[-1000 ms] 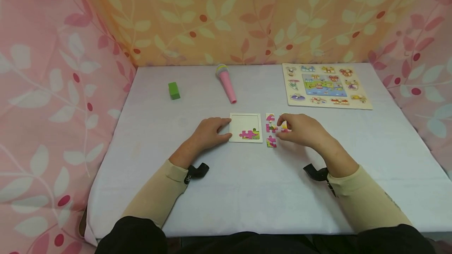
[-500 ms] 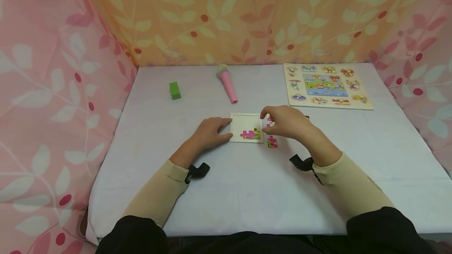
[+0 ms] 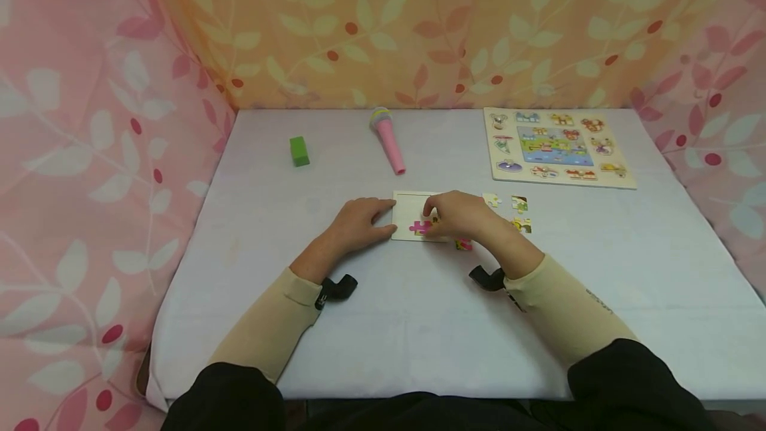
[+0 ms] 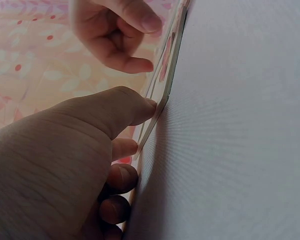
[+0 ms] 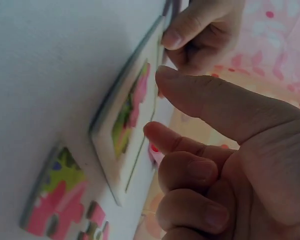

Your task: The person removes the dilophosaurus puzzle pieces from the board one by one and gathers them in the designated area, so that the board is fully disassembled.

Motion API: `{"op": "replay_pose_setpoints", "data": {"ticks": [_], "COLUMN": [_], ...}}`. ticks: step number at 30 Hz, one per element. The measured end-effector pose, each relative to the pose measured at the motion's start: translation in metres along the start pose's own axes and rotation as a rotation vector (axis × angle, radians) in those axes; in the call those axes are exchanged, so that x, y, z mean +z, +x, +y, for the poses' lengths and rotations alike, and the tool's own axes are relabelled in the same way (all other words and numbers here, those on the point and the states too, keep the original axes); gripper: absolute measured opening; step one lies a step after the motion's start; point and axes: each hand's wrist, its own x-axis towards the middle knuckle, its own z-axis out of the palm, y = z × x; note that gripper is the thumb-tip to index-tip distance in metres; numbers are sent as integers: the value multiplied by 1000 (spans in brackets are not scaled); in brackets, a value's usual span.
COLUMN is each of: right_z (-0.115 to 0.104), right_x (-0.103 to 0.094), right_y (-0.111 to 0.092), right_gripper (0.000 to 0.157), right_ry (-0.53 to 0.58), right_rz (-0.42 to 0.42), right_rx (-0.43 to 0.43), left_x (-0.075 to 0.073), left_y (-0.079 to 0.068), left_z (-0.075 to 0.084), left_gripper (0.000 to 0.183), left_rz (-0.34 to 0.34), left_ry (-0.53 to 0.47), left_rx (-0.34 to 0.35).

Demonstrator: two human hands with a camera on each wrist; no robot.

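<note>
A square white puzzle tray (image 3: pixel 407 208) lies on the table with joined pink and green jigsaw pieces (image 3: pixel 419 226) in its lower right part. My left hand (image 3: pixel 358 223) holds the tray's left edge, thumb and index finger spread along it and the other fingers curled. Over the tray's right side is my right hand (image 3: pixel 463 215). Its thumb and index finger stand apart with nothing visible between them, as the right wrist view shows. A loose pink and green jigsaw piece (image 5: pixel 60 195) lies just beside the tray, partly covered by the right hand in the head view.
Loose jigsaw pieces lie right of the right hand, among them a yellow-green piece (image 3: pixel 522 225) and a green piece (image 3: pixel 519 203). Farther back are a green block (image 3: pixel 299 151), a pink toy microphone (image 3: pixel 390 145) and a wooden knob-puzzle board (image 3: pixel 559 175). Patterned curtains (image 3: pixel 419 32) enclose the table.
My right hand has moved left from the loose pieces to over the tray, uncovering several pieces on the right. My left hand has kept its place at the tray's edge.
</note>
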Motion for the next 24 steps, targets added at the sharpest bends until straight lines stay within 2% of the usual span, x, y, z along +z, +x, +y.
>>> {"op": "replay_pose_setpoints", "data": {"ticks": [7,24], "right_z": [4,-6], "right_x": [11,17], "right_y": [3,-2], "right_gripper": [33,25], "right_ry": [51,161], "right_rz": [4,93], "right_rx": [26,-65], "left_x": [-1,1], "left_y": [1,0], "left_z": [0,-1], "left_gripper": [57,58], "left_rz": [1,3], "left_ry": [-5,-5], "left_rx": [12,0]}}
